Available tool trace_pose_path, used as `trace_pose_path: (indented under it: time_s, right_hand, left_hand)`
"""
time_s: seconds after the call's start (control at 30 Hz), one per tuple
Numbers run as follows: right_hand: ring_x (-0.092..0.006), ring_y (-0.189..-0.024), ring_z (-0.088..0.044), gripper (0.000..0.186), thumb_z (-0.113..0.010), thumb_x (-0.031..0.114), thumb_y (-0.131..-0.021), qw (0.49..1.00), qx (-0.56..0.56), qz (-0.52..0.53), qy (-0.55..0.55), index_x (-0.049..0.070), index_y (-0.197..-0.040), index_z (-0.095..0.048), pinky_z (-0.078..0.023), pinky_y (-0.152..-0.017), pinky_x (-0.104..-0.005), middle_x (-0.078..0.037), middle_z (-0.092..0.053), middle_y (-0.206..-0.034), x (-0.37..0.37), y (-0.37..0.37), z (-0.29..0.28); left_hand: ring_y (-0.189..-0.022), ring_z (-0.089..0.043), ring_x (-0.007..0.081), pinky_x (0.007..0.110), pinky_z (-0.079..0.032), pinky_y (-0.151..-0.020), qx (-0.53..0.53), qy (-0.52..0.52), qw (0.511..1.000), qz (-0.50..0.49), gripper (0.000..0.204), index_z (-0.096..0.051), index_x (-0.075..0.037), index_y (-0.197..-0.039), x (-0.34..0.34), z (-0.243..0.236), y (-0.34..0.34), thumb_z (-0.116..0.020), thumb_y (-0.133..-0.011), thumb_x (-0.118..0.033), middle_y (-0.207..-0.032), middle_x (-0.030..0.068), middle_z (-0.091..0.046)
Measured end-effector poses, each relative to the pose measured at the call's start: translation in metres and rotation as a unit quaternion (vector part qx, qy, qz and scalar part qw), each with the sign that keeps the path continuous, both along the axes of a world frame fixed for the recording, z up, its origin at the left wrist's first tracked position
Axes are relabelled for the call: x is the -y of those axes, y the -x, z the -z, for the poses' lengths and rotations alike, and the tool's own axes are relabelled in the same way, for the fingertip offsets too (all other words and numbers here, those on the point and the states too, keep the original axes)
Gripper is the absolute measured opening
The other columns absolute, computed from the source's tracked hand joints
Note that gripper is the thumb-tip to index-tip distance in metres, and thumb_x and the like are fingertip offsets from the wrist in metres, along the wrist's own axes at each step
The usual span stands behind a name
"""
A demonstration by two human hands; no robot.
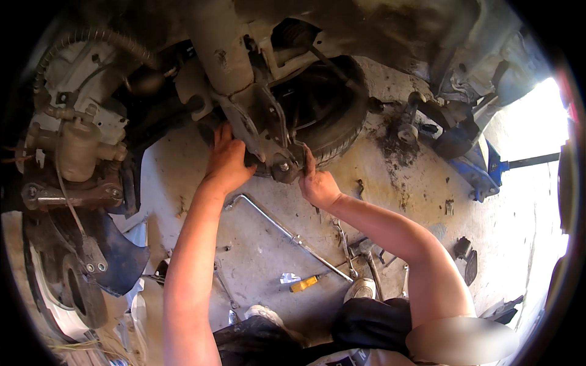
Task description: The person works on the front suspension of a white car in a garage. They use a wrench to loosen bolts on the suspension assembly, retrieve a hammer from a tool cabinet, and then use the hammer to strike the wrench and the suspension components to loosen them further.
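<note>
A greyish-brown strut (221,58) hangs down from the top, with a two-plated metal bracket (244,122) at its lower end. My left hand (229,161) grips the bracket's left side; its fingers reach up behind the metal, partly hidden, and its thumb lies lower by the edge. From the right, my right hand (320,188) holds the bracket's lower end. Its index finger points up along the plate while the other fingers are curled. A bolt (284,165) shows at the bracket's bottom between my hands.
Behind the bracket lies a tyre (342,131). A brake caliper (78,146) is at left, a blue jack (479,168) at right. On the stained concrete are a long-handled wrench (287,233), a yellow-handled tool (304,283), a hammer (368,256) and a spanner (345,247) near my shoes.
</note>
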State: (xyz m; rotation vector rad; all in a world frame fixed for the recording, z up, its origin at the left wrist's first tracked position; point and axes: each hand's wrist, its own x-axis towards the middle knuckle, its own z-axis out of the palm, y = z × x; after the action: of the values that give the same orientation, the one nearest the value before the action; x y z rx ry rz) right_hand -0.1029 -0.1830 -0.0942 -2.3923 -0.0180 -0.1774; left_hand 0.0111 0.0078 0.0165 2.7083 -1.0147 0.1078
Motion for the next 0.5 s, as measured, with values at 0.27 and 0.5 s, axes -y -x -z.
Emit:
trace_pose_path:
  time_s: [0.27,0.5]
  right_hand:
    - [-0.0407,-0.068,-0.061,0.075,-0.047,0.011,-0.087,0.996,0.002,0.074,0.044,-0.006,-0.144,-0.002,-0.049,-0.064,-0.0460,-0.025,-0.060,-0.072,0.037,0.020,0.015]
    - [-0.0364,-0.074,-0.064,0.055,-0.044,0.014,-0.091,0.965,-0.210,-0.036,-0.152,-0.010,-0.136,-0.026,-0.051,-0.068,-0.0432,-0.024,-0.063,-0.077,0.022,0.030,-0.121]
  left_hand:
    - [-0.133,-0.027,0.0367,0.044,-0.033,-0.107,-0.011,0.015,1.000,-0.002,0.046,-0.064,0.000,-0.101,0.000,0.001,-0.001,-0.080,-0.061,-0.014,-0.138,0.0187,-0.034]
    - [-0.134,-0.026,0.0369,0.042,-0.032,-0.109,-0.010,-0.004,1.000,-0.005,0.042,-0.064,0.000,-0.099,-0.004,0.007,-0.003,-0.080,-0.063,-0.014,-0.139,0.0203,-0.032]
